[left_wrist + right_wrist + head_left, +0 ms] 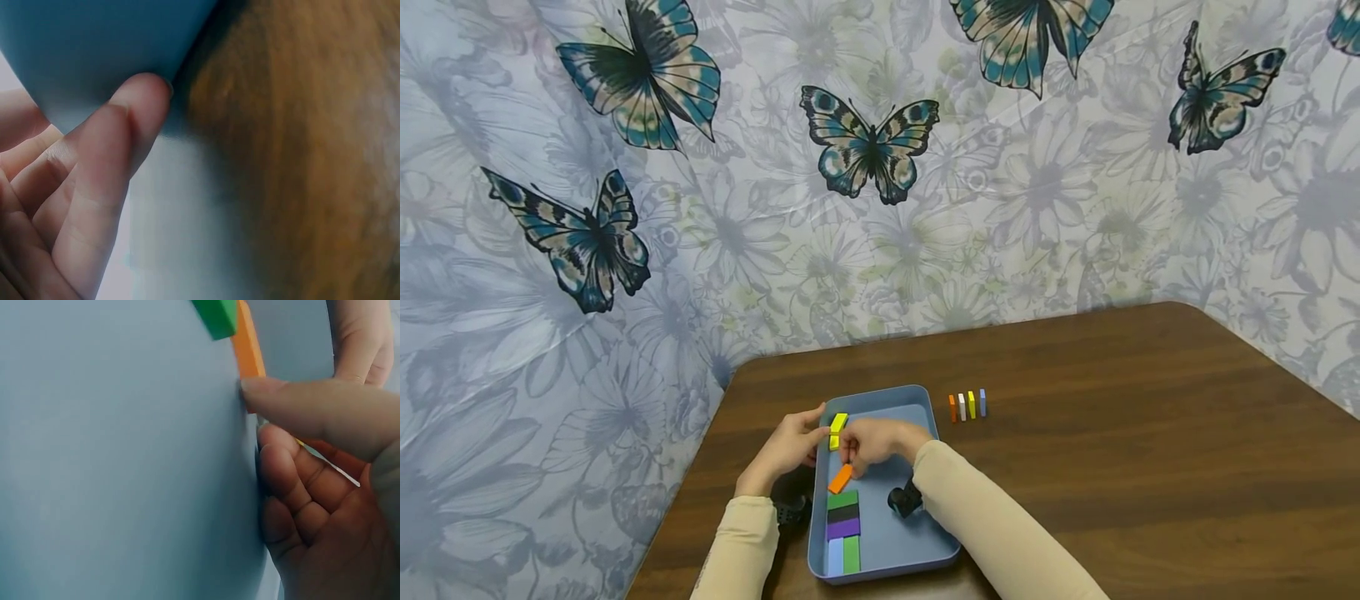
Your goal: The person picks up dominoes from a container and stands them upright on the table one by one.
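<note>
A blue-grey tray (887, 546) lies on the wooden table. My left hand (784, 450) holds its left wall near the far end; in the left wrist view, fingers (103, 156) press against the tray's outer side (106, 50). Over the tray, my right hand (880, 442) pinches an orange block (840, 478). The right wrist view shows the thumb on this orange block (249, 344), with the other fingers curled. Two yellow blocks (838, 423) lie by the left wall, between the hands. Nearer me, green, black, purple and light blue blocks (842, 527) lie against that wall.
Right of the tray, several small blocks (967, 406) stand in a row on the table (1112, 450): orange, white, yellow and blue. A black wrist device (905, 498) hangs below my right wrist. Behind the table is a wall (970, 250) with butterflies.
</note>
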`<state>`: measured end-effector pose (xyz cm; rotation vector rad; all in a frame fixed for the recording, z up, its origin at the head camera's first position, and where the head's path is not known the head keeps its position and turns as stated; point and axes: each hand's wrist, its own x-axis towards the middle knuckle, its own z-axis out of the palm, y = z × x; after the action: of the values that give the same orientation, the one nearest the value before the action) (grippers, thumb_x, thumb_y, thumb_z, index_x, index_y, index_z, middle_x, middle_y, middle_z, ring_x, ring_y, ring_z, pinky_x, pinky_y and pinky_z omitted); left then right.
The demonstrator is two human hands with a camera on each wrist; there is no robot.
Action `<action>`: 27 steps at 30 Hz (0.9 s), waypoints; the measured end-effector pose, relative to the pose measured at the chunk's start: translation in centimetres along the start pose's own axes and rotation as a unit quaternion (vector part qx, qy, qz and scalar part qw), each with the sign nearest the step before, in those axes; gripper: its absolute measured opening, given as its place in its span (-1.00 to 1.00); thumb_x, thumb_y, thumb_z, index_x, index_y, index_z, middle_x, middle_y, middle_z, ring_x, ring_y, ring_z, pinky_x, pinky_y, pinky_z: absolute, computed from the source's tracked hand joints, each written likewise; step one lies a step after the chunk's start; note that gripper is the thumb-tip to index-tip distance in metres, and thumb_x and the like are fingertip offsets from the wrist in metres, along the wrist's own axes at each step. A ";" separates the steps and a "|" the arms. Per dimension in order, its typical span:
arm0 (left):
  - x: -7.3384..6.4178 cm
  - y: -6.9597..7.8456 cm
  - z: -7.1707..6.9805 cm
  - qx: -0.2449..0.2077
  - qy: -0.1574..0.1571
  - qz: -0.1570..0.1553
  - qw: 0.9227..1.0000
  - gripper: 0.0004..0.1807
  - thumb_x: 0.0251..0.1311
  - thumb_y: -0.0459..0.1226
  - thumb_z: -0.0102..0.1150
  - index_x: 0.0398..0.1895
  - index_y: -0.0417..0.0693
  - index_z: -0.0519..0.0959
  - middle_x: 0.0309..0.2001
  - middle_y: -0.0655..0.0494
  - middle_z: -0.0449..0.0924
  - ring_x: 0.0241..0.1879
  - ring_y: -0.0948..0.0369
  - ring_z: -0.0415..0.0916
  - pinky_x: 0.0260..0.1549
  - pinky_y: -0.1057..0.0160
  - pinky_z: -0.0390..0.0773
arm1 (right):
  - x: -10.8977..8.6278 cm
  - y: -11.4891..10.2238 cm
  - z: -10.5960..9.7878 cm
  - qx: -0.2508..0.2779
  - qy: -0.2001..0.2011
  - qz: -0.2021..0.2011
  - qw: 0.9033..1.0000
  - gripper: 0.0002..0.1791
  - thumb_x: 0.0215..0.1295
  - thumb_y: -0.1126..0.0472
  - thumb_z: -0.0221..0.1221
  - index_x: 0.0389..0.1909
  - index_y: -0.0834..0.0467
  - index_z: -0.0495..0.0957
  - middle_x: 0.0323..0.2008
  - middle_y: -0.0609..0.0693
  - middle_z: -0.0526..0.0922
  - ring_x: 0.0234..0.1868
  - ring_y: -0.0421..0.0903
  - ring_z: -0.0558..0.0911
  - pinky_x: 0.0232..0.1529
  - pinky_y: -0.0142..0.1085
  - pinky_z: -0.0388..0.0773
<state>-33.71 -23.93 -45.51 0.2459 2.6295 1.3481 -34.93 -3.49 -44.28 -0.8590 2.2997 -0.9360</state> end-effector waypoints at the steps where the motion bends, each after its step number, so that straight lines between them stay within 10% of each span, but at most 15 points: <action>1: 0.0 0.0 0.0 -0.001 0.001 0.000 1.000 -0.37 0.46 -0.28 0.07 0.55 -0.10 0.19 -0.44 -0.04 0.56 -0.50 0.14 0.58 -0.38 0.11 0.72 | 0.0 0.0 0.0 -0.004 0.000 0.000 1.000 -0.81 0.14 0.44 0.38 -0.30 0.14 0.61 -0.46 -0.11 0.50 -0.42 -0.20 0.42 -0.33 -0.43 0.37; 27: -0.1 0.0 0.1 -0.008 -0.009 -0.003 1.000 -0.35 0.47 -0.28 0.05 0.56 -0.14 0.14 -0.60 0.09 0.40 -0.57 0.19 0.50 -0.37 0.13 0.72 | -0.1 -0.3 0.0 -0.082 -0.015 -0.006 0.997 -0.84 0.16 0.31 0.41 -0.42 0.05 0.61 -0.52 -0.16 0.48 -0.47 -0.24 0.40 -0.37 -0.46 0.35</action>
<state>-33.62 -23.86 -45.52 0.2473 2.6012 1.3594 -34.76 -3.61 -43.98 -0.9475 2.3726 -0.7414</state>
